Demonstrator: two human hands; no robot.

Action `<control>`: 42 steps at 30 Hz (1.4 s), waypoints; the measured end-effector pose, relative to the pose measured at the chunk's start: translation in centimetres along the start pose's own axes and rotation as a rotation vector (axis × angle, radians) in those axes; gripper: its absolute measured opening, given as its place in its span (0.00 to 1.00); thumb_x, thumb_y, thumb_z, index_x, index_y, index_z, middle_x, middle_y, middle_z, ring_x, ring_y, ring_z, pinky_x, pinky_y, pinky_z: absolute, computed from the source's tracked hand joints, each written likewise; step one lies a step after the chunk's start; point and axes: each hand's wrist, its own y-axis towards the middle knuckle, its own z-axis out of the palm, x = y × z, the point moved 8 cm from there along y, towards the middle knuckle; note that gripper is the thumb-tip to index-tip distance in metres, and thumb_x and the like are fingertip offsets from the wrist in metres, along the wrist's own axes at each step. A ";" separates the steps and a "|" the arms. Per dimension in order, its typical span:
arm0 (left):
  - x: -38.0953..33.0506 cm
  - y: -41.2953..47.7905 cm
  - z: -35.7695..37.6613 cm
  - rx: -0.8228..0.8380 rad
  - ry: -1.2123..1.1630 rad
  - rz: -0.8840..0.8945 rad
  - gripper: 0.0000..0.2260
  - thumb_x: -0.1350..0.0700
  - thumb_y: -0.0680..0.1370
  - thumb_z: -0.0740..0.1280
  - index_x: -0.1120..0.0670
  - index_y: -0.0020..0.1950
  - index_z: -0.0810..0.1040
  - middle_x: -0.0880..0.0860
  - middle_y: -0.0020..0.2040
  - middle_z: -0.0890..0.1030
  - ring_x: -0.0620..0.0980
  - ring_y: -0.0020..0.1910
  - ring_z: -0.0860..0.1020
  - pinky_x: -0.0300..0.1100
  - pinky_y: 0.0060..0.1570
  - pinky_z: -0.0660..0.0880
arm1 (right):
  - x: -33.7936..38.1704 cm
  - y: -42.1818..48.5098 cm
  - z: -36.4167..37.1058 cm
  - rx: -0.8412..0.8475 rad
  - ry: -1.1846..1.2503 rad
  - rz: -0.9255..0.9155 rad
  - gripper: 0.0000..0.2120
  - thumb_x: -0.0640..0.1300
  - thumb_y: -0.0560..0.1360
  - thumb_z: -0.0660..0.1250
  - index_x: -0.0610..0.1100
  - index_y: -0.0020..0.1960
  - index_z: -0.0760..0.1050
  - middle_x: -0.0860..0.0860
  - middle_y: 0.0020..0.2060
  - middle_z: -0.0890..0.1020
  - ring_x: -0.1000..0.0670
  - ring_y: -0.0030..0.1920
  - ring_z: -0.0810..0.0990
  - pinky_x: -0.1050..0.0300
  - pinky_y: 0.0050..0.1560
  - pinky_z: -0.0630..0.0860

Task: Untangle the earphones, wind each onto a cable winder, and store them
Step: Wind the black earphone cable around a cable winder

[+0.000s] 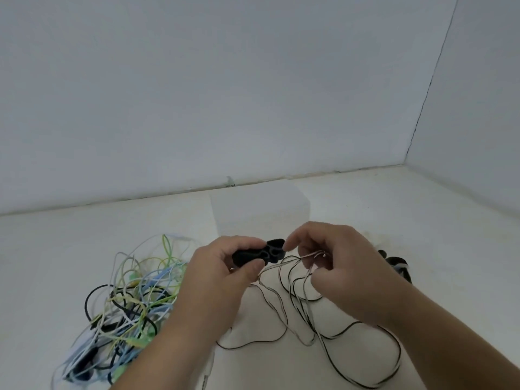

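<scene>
My left hand [222,266] grips a black cable winder [260,253] between thumb and fingers above the white table. Just to its right, my right hand [329,257] pinches the thin black-and-white earphone cable [306,260] close to the winder's end. That cable [365,325] trails down in loose loops over the table under my right forearm. A tangled heap of green, blue, white and black earphones [126,305] lies at the left, apart from both hands.
A translucent white box [261,212] stands behind my hands near the wall. More black winders [396,263] lie at the right, partly hidden by my right hand. White walls close the back and right side.
</scene>
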 end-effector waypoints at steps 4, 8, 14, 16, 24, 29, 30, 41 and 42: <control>0.1 -0.1 0.5 0.029 0.036 0.014 0.16 0.66 0.74 0.73 0.44 0.48 0.86 0.47 0.42 0.85 0.51 0.40 0.82 0.39 0.42 0.79 | 0.4 -0.1 0.3 0.041 0.068 -0.010 0.17 0.40 0.62 0.58 0.53 0.42 0.80 0.53 0.31 0.77 0.53 0.30 0.70 0.65 0.31 0.66; -0.1 -0.2 1.3 0.105 0.065 0.047 0.10 0.54 0.75 0.71 0.40 0.51 0.84 0.47 0.44 0.86 0.52 0.43 0.83 0.52 0.50 0.80 | 0.9 -0.2 0.4 0.021 0.077 -0.030 0.16 0.33 0.68 0.62 0.53 0.42 0.80 0.50 0.32 0.80 0.45 0.30 0.72 0.63 0.30 0.67; -0.4 -0.6 2.0 0.174 -0.002 0.051 0.09 0.60 0.78 0.71 0.45 0.50 0.85 0.48 0.41 0.86 0.43 0.39 0.83 0.35 0.43 0.77 | -0.2 0.1 -0.3 -0.095 0.046 0.036 0.17 0.30 0.71 0.64 0.52 0.40 0.80 0.53 0.30 0.79 0.52 0.26 0.72 0.64 0.29 0.67; -0.4 -0.6 1.7 0.161 -0.012 0.054 0.10 0.60 0.78 0.70 0.46 0.51 0.85 0.49 0.42 0.86 0.44 0.39 0.83 0.36 0.43 0.78 | -0.4 0.1 -0.4 -0.091 0.021 0.063 0.17 0.30 0.70 0.64 0.52 0.40 0.80 0.56 0.29 0.79 0.57 0.25 0.69 0.66 0.28 0.67; 0.0 -0.6 1.5 0.152 -0.086 -0.003 0.13 0.65 0.77 0.69 0.48 0.53 0.85 0.54 0.43 0.86 0.48 0.40 0.82 0.43 0.48 0.80 | -0.7 0.1 -0.7 -0.090 0.004 0.114 0.14 0.33 0.71 0.66 0.52 0.39 0.80 0.54 0.30 0.82 0.57 0.22 0.68 0.69 0.26 0.63; -0.1 -0.5 1.7 0.170 -0.071 0.026 0.13 0.65 0.77 0.69 0.49 0.53 0.84 0.53 0.41 0.85 0.46 0.37 0.80 0.42 0.45 0.79 | -0.9 -0.1 -0.7 -0.075 -0.009 0.113 0.12 0.36 0.72 0.69 0.53 0.39 0.80 0.54 0.31 0.83 0.57 0.24 0.72 0.66 0.27 0.67; -0.1 -0.5 1.6 0.169 -0.079 0.031 0.12 0.65 0.78 0.68 0.49 0.54 0.83 0.53 0.40 0.84 0.47 0.37 0.80 0.40 0.43 0.79 | -0.9 -0.1 -0.6 -0.064 -0.002 0.114 0.11 0.37 0.72 0.69 0.53 0.39 0.80 0.53 0.31 0.83 0.55 0.26 0.75 0.61 0.28 0.71; -0.6 -0.2 1.0 0.126 -0.117 0.041 0.11 0.64 0.79 0.66 0.49 0.52 0.84 0.54 0.41 0.84 0.47 0.36 0.80 0.37 0.41 0.78 | -1.0 0.0 -0.1 -0.024 0.094 0.161 0.05 0.39 0.73 0.72 0.48 0.40 0.82 0.51 0.33 0.85 0.49 0.37 0.85 0.53 0.40 0.79; -0.5 -0.2 1.2 0.143 -0.159 0.017 0.11 0.65 0.79 0.66 0.50 0.53 0.84 0.54 0.40 0.84 0.47 0.36 0.80 0.37 0.40 0.78 | -1.0 0.0 0.0 -0.016 0.127 0.168 0.06 0.38 0.73 0.72 0.47 0.39 0.81 0.50 0.32 0.85 0.51 0.36 0.85 0.56 0.39 0.79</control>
